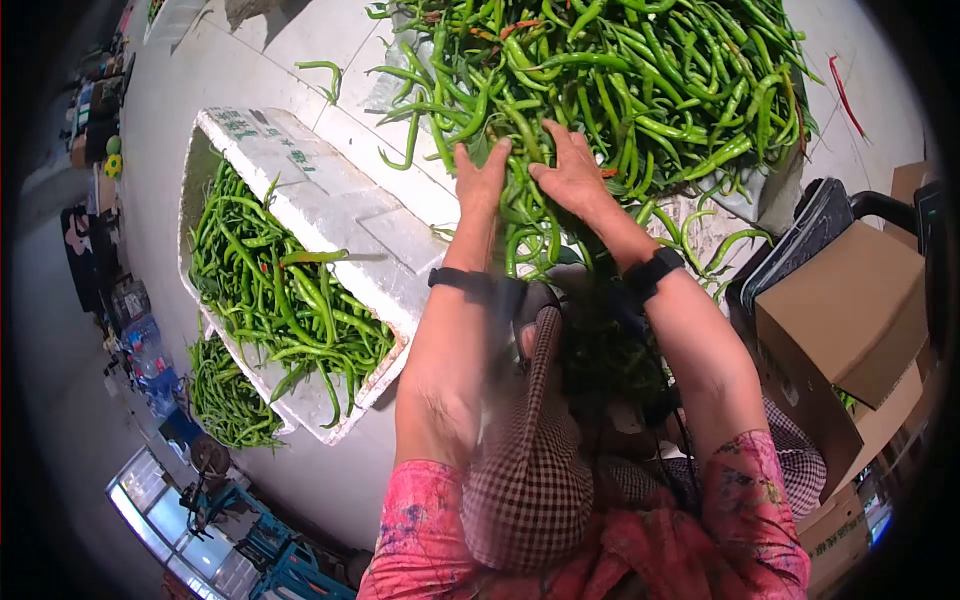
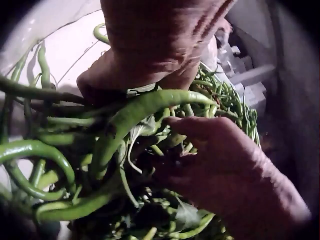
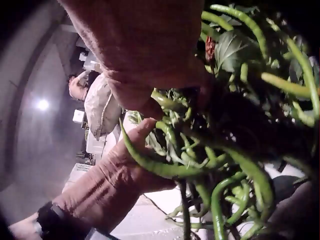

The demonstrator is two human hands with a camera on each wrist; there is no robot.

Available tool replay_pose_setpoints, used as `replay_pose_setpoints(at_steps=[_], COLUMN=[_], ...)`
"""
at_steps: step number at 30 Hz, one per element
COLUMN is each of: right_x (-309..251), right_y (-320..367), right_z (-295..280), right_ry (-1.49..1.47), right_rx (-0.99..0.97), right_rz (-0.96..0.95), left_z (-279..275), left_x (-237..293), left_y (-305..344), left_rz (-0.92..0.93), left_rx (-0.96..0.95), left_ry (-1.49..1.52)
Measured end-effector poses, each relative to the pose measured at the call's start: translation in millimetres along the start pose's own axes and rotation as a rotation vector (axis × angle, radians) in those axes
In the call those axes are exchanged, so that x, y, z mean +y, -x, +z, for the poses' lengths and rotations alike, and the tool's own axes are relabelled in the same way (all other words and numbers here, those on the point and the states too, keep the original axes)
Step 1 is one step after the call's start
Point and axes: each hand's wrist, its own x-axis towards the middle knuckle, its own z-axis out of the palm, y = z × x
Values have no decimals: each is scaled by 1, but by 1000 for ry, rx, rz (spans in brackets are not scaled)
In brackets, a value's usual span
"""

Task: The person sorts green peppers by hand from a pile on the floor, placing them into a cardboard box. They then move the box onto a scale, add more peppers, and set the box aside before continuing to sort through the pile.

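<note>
A large heap of long green chili peppers [image 1: 640, 90] spreads ahead of me. My left hand [image 1: 480, 185] and right hand [image 1: 582, 185] face each other at its near edge, thumbs toward one another. Between them they hold a bunch of green chili peppers [image 1: 525, 215] that trails toward my body. In the left wrist view a curved pepper [image 2: 150, 104] lies across the bunch, above the right hand [image 2: 225, 170]. From the right wrist view, the left thumb lies against the peppers [image 3: 170, 170]. Leaves and stems are mixed in, and several fingertips are buried among them.
On the left a white foam box [image 1: 345, 205] lies tilted, full of green peppers. More peppers [image 1: 232, 395] sit behind it. Cardboard boxes [image 1: 840, 310] stand at the right. A red pepper [image 1: 847, 98] and a green one [image 1: 322, 78] lie loose on the tiles.
</note>
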Motion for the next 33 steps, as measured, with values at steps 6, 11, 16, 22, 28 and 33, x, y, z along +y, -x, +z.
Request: replay_pose_setpoints(at_steps=[6,11,16,22,28,33], right_x=[-19,-61,-118,-13,85,76], right_y=[1,40,98,104,112,117], right_z=[7,-40,-124,-150,-130,-128], right_ry=[98,-79,-159,-627,-500,-108], right_rx=[-12,-213,-114,-219,-109,213], right_rz=[-69,-287,-619,-25,307,84], left_z=[-3,-22,-52,-43,-44,-58], left_x=[15,61,139,86,20,13], left_y=[31,101,181,160,143,157], left_rz=[-84,82,268,182,-14,565], left_rx=[-241,-210,-434,-673,-517,-293], left_ry=[645,753,744,236,224,-985])
